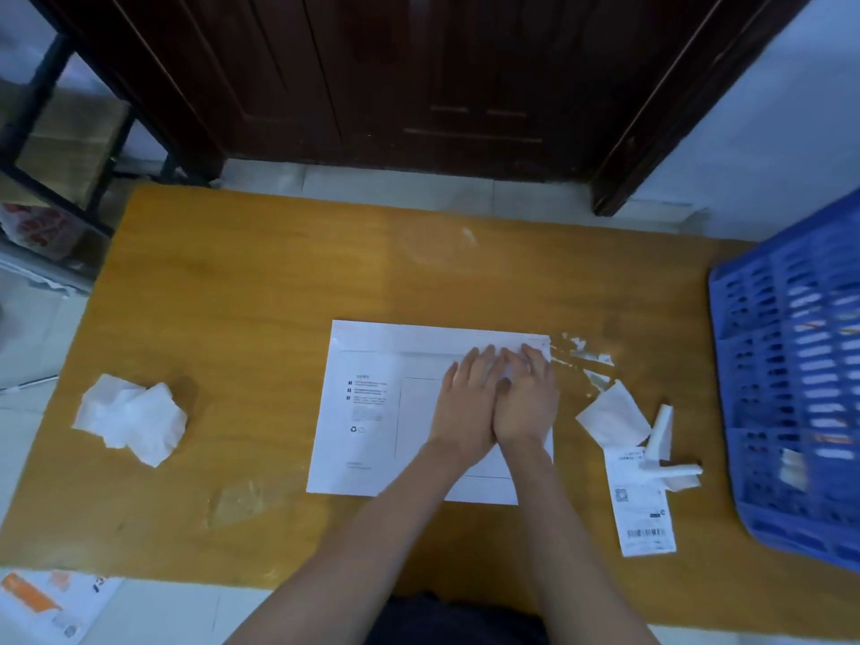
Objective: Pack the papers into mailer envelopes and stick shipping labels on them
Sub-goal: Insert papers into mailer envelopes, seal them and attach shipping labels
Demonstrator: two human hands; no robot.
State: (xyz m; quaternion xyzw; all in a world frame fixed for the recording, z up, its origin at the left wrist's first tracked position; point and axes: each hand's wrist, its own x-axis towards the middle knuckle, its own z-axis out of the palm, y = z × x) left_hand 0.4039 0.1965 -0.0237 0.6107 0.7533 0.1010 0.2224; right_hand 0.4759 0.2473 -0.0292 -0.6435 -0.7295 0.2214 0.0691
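Note:
A white mailer envelope (pixel 372 412) lies flat in the middle of the wooden table (pixel 260 281), printed side up. My left hand (pixel 465 402) and my right hand (pixel 528 398) lie side by side on its right half. Their fingers are straight and press down near the folded flap along the far edge. A shipping label (pixel 644 514) with barcodes lies on the table to the right of the envelope. No loose papers show outside the envelope.
Crumpled white paper (pixel 130 416) sits at the left. White backing scraps (pixel 616 418) and rolled strips (pixel 663 439) lie right of the envelope. A blue plastic basket (pixel 791 388) stands at the right edge. Mailers (pixel 46 602) lie on the floor at lower left.

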